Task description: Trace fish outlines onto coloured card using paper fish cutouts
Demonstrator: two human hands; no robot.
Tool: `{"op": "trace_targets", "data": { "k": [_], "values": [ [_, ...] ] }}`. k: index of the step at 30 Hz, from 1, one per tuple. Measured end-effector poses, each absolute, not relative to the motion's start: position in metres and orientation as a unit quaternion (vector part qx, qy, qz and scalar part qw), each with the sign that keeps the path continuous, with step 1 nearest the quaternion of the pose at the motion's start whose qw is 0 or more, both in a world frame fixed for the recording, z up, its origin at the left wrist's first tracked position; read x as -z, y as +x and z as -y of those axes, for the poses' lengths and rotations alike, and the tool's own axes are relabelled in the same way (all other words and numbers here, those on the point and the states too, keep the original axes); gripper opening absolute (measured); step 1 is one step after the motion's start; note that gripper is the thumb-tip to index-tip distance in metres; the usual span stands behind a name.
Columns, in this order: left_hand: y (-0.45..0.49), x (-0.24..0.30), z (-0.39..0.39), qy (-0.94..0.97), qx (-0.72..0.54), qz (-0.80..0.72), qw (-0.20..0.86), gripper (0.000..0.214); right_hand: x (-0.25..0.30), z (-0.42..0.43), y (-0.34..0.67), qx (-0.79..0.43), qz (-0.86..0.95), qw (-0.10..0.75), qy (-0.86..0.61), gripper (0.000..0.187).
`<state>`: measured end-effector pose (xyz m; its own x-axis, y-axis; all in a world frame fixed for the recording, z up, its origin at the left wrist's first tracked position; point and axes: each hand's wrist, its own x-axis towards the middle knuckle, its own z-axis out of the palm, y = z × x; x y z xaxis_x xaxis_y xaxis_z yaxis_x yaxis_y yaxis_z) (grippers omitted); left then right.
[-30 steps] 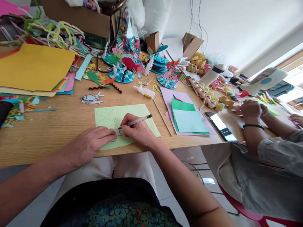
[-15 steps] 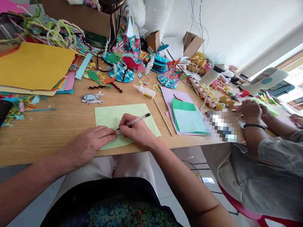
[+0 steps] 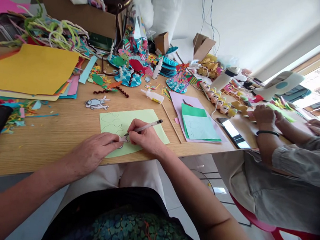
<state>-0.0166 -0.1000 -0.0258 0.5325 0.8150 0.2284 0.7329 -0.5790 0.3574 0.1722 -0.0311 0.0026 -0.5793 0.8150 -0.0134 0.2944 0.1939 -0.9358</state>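
Note:
A light green sheet of paper (image 3: 137, 120) lies at the near edge of the wooden table (image 3: 48, 140), with faint pencil outlines on its left part. My right hand (image 3: 144, 137) is closed round a pen (image 3: 148, 126), its tip down on the sheet beside a small paper cut-out (image 3: 124, 138). My left hand (image 3: 94, 151) lies flat with fingers stretched out, pressing that cut-out and the sheet down.
A paper fish (image 3: 96, 103), a glue bottle (image 3: 152, 95), a thin wooden stick (image 3: 171, 123) and a stack of green and pink sheets (image 3: 197, 125) lie nearby. Yellow paper (image 3: 30, 69), pipe cleaners, cardboard boxes and craft pieces crowd the back. Another person's arms (image 3: 271, 133) and a phone (image 3: 233, 133) are at the right.
My right hand has shifted the pen slightly along the cut-out's edge, tilting it a little. My left hand stays pressed on the paper.

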Motion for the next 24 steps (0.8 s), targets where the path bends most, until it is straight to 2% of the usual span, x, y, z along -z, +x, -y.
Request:
{"op": "trace_targets", "data": {
  "k": [13, 24],
  "values": [
    [-0.0170, 0.0285, 0.1003, 0.870, -0.191, -0.443, 0.099, 0.041, -0.0040, 0.0320, 0.1684, -0.487, 0.760, 0.233, -0.363, 0.006],
    [-0.0179, 0.0296, 0.1008, 0.869, -0.196, -0.440, 0.114, 0.040, 0.0006, 0.0326, 0.1645, -0.458, 0.772, 0.248, -0.364, 0.002]
  ]
}}
